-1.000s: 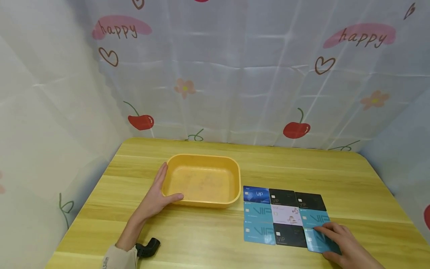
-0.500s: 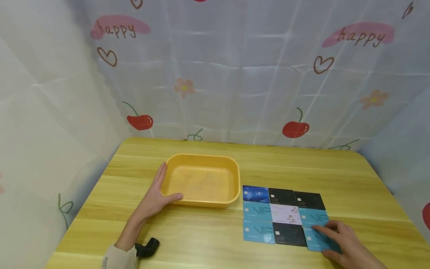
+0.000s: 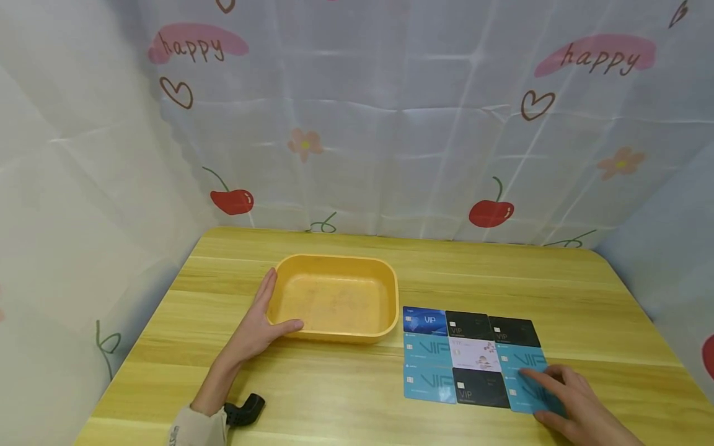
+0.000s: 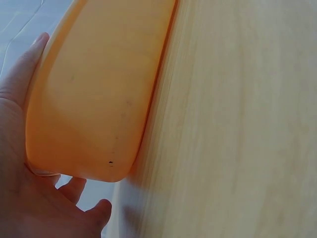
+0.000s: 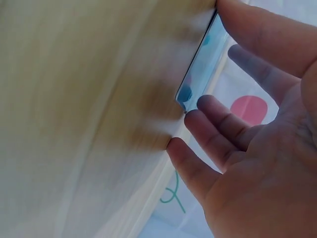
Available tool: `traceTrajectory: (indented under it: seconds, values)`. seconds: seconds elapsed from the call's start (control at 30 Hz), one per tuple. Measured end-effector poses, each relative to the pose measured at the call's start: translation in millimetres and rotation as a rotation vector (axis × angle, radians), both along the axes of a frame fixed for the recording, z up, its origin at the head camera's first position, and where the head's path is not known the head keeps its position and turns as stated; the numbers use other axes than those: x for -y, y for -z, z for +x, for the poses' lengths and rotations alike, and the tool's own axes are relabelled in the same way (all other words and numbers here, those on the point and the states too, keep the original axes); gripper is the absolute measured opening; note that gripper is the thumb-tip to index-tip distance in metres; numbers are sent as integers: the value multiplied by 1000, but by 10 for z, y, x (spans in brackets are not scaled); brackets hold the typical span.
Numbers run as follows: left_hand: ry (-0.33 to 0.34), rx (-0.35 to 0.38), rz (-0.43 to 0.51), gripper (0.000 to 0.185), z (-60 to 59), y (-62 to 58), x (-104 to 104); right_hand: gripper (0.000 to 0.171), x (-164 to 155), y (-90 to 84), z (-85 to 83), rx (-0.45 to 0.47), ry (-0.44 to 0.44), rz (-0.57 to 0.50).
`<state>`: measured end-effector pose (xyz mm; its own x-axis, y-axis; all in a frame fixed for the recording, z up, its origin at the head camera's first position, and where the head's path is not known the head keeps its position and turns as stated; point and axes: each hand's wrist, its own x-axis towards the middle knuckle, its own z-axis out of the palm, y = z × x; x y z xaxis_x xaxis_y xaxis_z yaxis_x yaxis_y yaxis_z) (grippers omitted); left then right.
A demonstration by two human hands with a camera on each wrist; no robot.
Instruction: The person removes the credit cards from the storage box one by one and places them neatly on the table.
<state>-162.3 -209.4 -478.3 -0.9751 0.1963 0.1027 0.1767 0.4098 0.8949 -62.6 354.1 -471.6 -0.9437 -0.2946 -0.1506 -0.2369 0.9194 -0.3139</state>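
A yellow tray (image 3: 334, 258) stands empty at the middle of the wooden table (image 3: 334, 396). My left hand (image 3: 259, 319) rests against its front left corner, fingers straight along the left wall and thumb on the front wall; the left wrist view shows the palm (image 4: 25, 198) against the tray (image 4: 99, 89). Right of the tray, several VIP cards lie in a tight grid: dark blue (image 3: 425, 321), black (image 3: 470, 324), white (image 3: 474, 354), light blue. My right hand (image 3: 552, 390) lies with straight fingers on the front right light blue card (image 3: 521, 396). In the right wrist view the thumb (image 5: 257, 34) touches that card's edge (image 5: 203, 64).
A patterned curtain (image 3: 390, 124) closes off the table at the back and both sides. A small black object (image 3: 246, 410) sits by my left wrist near the front edge. Bare wood lies behind the tray and in front of it.
Almost nothing: both hands stay where they were, the right one still on the front right card. Only the view has shifted a little.
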Motion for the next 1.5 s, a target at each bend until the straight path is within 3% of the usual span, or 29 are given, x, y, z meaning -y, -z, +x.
traceTrajectory:
  seconds: [0.4, 0.57, 0.67, 0.87, 1.03, 1.13, 1.23, 1.37, 1.5]
  values:
    - [-11, 3, -18, 113, 16, -1, 15, 62, 54, -2, -10, -1, 30, 5]
    - [-13, 1, -15, 113, 18, 5, 9, 63, 106, -59, -27, 65, 132, -9]
    - [-10, 2, -13, 113, 14, 13, -4, 60, 168, -141, -35, 54, 204, -29]
    - [-7, 12, -12, 115, -7, 9, -16, 26, 458, -281, 34, -103, 270, -108]
    - [-17, -13, -25, 104, 30, -70, 16, 16, 811, -339, 80, -277, 224, -160]
    - [-38, -63, -119, 100, 63, -146, 40, 19, 1020, -352, 71, -391, 153, -189]
    - [-36, -121, -319, 102, 120, -226, 26, 31, 1175, -352, 52, -452, 88, -172]
    - [-43, -195, -604, 107, 245, -350, -2, 59, 1319, -340, 19, -450, 68, -68]
    - [-89, -259, -780, 110, 381, -462, 21, 78, 1403, -346, -53, -437, 98, 49]
